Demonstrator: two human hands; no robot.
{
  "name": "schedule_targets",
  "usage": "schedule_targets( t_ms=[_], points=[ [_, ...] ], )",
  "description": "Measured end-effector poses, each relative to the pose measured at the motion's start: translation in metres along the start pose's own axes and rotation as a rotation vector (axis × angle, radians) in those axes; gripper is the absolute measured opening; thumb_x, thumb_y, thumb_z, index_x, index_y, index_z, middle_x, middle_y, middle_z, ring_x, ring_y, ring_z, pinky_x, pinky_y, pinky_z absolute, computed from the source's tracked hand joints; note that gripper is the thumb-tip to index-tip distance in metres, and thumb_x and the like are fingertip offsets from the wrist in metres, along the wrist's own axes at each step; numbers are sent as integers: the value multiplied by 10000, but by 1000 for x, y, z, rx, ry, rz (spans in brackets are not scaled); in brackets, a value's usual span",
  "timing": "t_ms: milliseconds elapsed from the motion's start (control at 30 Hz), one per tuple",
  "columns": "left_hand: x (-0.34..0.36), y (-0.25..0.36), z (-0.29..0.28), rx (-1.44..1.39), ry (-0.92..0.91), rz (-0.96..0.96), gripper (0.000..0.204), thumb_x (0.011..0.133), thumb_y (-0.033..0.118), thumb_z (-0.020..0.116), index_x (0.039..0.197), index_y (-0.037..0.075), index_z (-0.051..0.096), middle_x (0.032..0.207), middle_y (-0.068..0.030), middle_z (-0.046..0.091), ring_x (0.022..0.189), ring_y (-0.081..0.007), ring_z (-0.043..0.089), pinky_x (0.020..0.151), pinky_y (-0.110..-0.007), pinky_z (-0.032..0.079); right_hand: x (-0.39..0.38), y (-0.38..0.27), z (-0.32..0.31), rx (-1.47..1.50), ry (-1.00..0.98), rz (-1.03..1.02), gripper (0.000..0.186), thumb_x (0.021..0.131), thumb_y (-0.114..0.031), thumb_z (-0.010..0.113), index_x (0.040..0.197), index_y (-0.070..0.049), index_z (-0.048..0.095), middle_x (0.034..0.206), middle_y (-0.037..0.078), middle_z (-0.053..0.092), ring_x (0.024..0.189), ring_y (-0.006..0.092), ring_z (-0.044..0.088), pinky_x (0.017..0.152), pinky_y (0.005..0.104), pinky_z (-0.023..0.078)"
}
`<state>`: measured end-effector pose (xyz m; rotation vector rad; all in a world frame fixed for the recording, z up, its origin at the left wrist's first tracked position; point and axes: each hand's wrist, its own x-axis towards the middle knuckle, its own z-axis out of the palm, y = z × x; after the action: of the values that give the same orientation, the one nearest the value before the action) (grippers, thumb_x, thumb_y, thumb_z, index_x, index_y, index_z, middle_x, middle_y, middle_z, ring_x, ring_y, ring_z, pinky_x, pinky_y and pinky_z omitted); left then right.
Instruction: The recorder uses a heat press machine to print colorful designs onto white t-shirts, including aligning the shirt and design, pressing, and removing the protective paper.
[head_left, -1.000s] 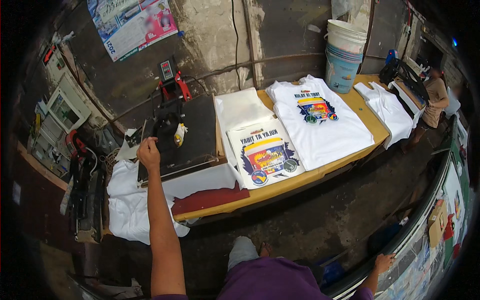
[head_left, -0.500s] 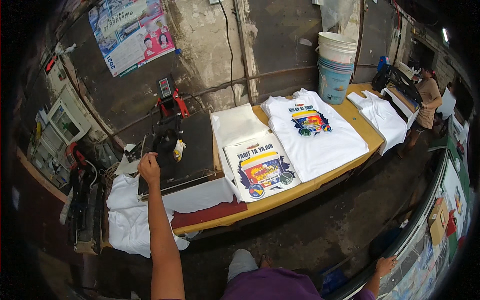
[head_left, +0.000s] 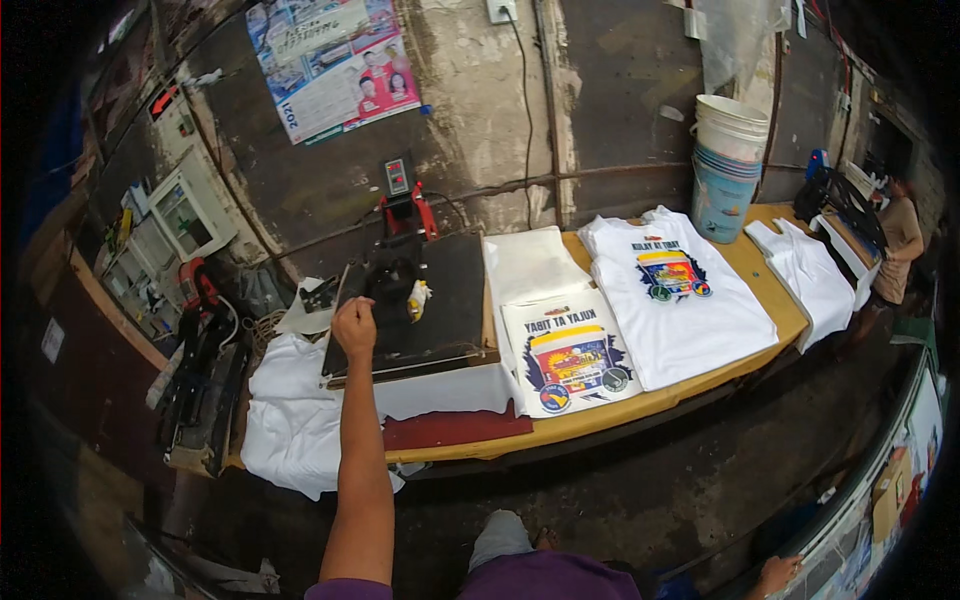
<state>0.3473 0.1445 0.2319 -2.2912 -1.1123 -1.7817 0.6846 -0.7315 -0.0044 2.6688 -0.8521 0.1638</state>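
Observation:
My left hand (head_left: 354, 326) is closed at the front left of a black heat press (head_left: 450, 300), around what appears to be its handle, mostly hidden by the fingers. A yellow-and-white wrapped grip (head_left: 418, 298) sits over the press's dark plate. White cloth (head_left: 450, 391) hangs from under the press's front edge. At the lower right my right hand (head_left: 780, 574) lies against the edge of a cluttered table, fingers extended and holding nothing. Right of the press is a stack of printed transfer sheets (head_left: 570, 355) with mirrored lettering, then a pile of white T-shirts (head_left: 685, 320) with a colourful bucket print.
Stacked buckets (head_left: 728, 170) stand at the back of the yellow-covered table (head_left: 480, 444). Another white shirt (head_left: 805, 280) lies farther right, near a person (head_left: 900, 240). White shirts (head_left: 290, 415) lie left of the press, beside a second press (head_left: 205, 400). A cardboard box (head_left: 890, 495) sits at right.
The view has swung left, so the table appears farther right. My left hand stays at the press's front left; my right hand remains at the table edge, lower in view.

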Motion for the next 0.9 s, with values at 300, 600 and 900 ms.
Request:
schedule_targets(
  t_ms=[300,600,900],
  points=[
    [1,6,-9,0,-34,-58,251,836,122,491,700,-24,643,681,-149,635,629,-286,620,590,-358,463,-5,4,-5,34,244,-299,471,769,-353,495,966,46,652,1127,279,561,1037,388,538,866,490,432],
    [1,5,-5,-51,31,-11,207,808,110,520,681,-10,633,652,-129,622,604,-298,616,564,-369,462,-6,6,-13,-92,233,-371,469,788,-338,489,1040,31,632,1097,259,573,955,386,570,783,473,463],
    [-1,-2,-10,-48,3,-49,235,812,129,516,667,-17,629,653,-144,612,608,-321,605,561,-385,458,-16,11,-6,108,326,-234,569,714,-372,534,1101,41,588,968,210,612,846,327,603,696,435,494]
  ],
)
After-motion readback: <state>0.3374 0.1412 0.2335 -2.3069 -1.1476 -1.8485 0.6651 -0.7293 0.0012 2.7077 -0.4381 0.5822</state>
